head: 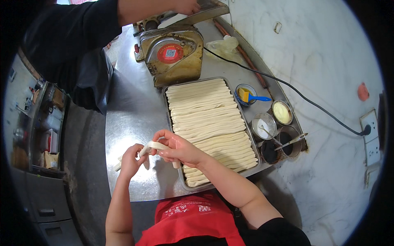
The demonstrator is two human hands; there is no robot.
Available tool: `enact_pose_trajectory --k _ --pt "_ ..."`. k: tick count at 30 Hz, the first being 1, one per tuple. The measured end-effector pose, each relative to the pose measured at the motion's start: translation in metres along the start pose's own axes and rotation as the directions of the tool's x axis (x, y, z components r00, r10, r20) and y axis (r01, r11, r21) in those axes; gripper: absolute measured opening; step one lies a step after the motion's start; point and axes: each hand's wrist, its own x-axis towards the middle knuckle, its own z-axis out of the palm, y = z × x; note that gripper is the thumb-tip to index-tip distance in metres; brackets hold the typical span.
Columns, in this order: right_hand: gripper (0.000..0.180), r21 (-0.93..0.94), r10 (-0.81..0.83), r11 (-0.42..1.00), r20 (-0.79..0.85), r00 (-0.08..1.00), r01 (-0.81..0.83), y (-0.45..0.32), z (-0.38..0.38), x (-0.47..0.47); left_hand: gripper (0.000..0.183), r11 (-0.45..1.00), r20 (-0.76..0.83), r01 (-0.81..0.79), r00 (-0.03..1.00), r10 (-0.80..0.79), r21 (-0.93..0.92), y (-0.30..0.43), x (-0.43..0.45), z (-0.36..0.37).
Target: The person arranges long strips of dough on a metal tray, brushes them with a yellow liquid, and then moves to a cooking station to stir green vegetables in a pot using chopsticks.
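Observation:
My left hand (131, 160) and my right hand (181, 150) hold a pale strip of dough (153, 146) between them, above the steel table (132, 120). The strip bends over between the two hands, and part of it hangs below the fingers. Another pale piece of dough (117, 166) shows just left of my left hand, partly hidden by it. Under my right hand and forearm lies a metal tray (258, 155) filled with long dough strips (209, 120) laid side by side.
Behind the tray stands a worn metal machine (175, 58), with a person's arm (147, 10) reaching over it. At right are a bowl (244, 101) with a blue-handled brush (258, 98), a jar of white powder (261, 129), dark-filled jars (271, 152) and a power cable (301, 89).

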Motion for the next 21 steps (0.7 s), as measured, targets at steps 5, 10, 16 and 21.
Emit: enact_pose_trajectory --k 5,10,16,21 --pt "0.039 -0.377 -0.052 0.926 -0.141 0.989 -0.005 -0.002 -0.019 -0.021 0.007 0.710 -0.069 0.042 0.990 -0.126 -0.703 -0.010 -0.018 -0.016" --pt "0.027 -0.736 -0.096 0.664 -0.259 0.961 -0.132 0.012 -0.041 -0.035 0.004 0.755 0.037 0.112 0.993 -0.116 -0.646 0.010 -0.012 -0.014" --pt "0.032 -0.881 -0.056 0.247 -0.429 0.902 -0.404 0.007 -0.090 -0.112 0.033 0.906 0.314 -0.091 0.948 -0.048 0.413 0.031 -0.017 0.012" --pt "0.030 -0.829 -0.052 0.270 -0.520 0.853 -0.489 0.009 -0.124 -0.174 0.030 0.933 0.351 -0.197 0.933 0.083 0.302 0.021 -0.032 0.058"
